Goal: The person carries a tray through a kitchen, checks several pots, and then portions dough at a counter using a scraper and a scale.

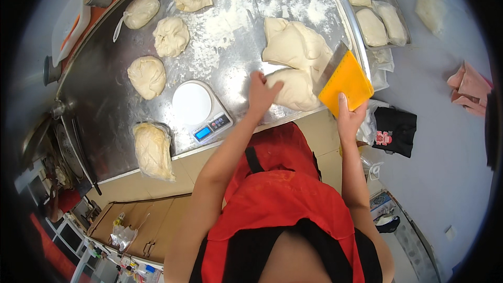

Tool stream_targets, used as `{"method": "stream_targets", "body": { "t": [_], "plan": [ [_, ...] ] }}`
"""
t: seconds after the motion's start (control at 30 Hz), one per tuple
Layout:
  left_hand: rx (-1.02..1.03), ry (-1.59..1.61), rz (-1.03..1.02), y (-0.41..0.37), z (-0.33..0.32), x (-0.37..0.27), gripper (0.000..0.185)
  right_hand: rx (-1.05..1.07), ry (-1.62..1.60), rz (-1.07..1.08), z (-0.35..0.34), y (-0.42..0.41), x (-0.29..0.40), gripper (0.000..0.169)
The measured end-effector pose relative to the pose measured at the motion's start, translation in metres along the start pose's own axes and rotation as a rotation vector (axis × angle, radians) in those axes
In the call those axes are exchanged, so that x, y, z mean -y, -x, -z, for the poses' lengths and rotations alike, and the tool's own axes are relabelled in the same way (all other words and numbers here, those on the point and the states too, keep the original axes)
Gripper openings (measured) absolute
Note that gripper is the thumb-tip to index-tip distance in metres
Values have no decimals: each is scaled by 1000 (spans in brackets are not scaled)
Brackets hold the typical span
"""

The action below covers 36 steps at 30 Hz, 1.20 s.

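Note:
In my right hand (351, 122) is a yellow-handled dough scraper (346, 82), its metal blade tilted up beside the right edge of a large dough mass (300, 53). My left hand (262, 93) has its thumb and fingers apart at the left edge of the near dough lobe (294, 88); the thumb overlaps the dough, and whether it presses on it I cannot tell. Left of that hand stands a white digital kitchen scale (192, 102) with a lit blue display and a bare round platform. Several rounded dough pieces (147, 76) lie on the steel worktable (106, 98) beyond it.
Flour (208, 39) is spread over the table's middle. A plastic-wrapped dough block (153, 151) overhangs the near left edge. One bagged dough ball (142, 11) lies farther back. On the right, a metal tray (399, 19) holds wrapped dough blocks, past the table's raised metal rim (355, 43).

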State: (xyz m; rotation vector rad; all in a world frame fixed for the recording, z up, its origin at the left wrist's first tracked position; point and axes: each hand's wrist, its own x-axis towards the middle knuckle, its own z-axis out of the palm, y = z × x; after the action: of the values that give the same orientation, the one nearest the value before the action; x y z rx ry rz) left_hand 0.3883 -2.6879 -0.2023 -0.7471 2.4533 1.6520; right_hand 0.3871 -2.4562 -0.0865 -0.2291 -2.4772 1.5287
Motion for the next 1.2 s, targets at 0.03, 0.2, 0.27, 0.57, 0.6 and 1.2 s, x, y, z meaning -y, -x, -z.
{"method": "stream_targets", "body": {
  "t": [0.03,0.2,0.27,0.57,0.6,1.2],
  "plan": [
    [19,142,30,22,2,7,67,-35,0,-28,2,4,4,41],
    [103,282,98,71,15,41,52,-99,32,-41,11,16,22,42],
    [-125,-188,-269,53,23,8,63,10,130,-57,18,17,24,41],
    [412,-382,-414,3,20,-36,72,421,485,-108,8,36,25,38],
    [384,-372,-404,10,22,-30,70,450,521,-147,6,37,27,39],
    [98,-139,-262,57,25,13,66,619,849,105,-99,18,6,36]
  ]
}}
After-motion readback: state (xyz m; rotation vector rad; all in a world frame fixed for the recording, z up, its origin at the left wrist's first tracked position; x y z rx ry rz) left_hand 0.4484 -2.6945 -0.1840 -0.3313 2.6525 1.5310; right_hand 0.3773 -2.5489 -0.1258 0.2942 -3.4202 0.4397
